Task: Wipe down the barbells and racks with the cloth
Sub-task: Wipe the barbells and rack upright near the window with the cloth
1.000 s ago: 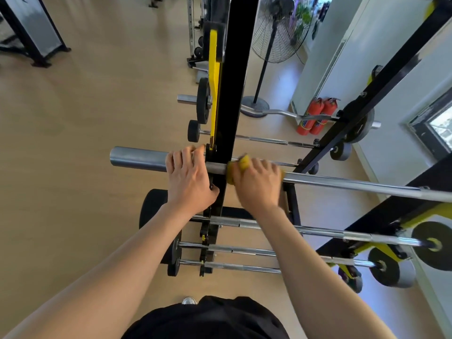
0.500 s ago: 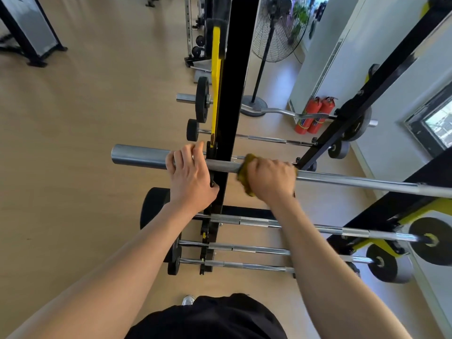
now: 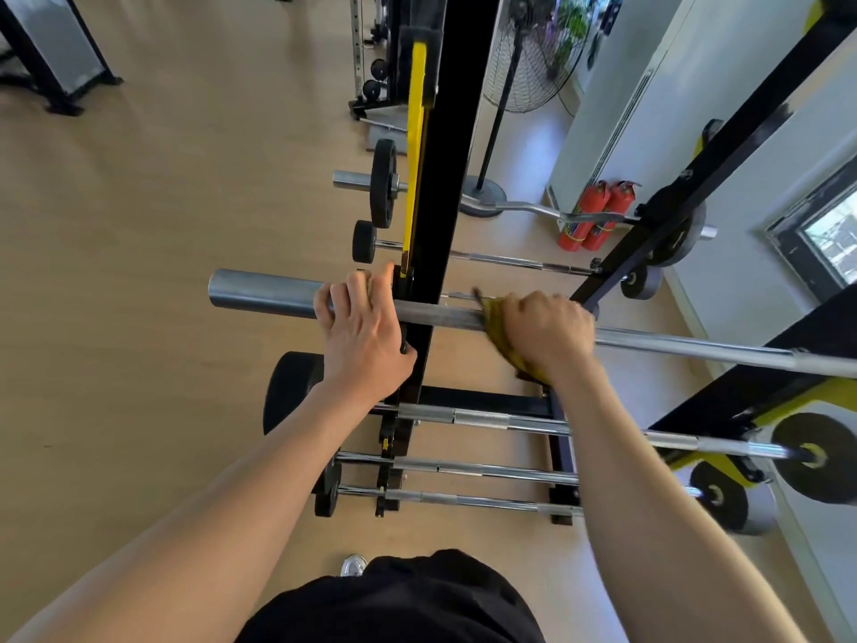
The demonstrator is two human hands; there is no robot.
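Yellow cloth (image 3: 498, 335) clenched round the barbell (image 3: 440, 316) in right hand (image 3: 547, 334), mid-wipe; left hand (image 3: 366, 336) grips alongside; next, slide away from it.

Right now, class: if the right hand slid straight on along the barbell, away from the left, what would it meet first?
The right hand and cloth have free barbell shaft ahead, then probably the collar by the rack arm; depth unclear.

The barbell (image 3: 695, 348) ran off the right edge, its far end unseen. The right hand (image 3: 547, 331) hid most of the cloth (image 3: 498, 336); the left hand (image 3: 361, 327) had its fingertips hidden behind the barbell.
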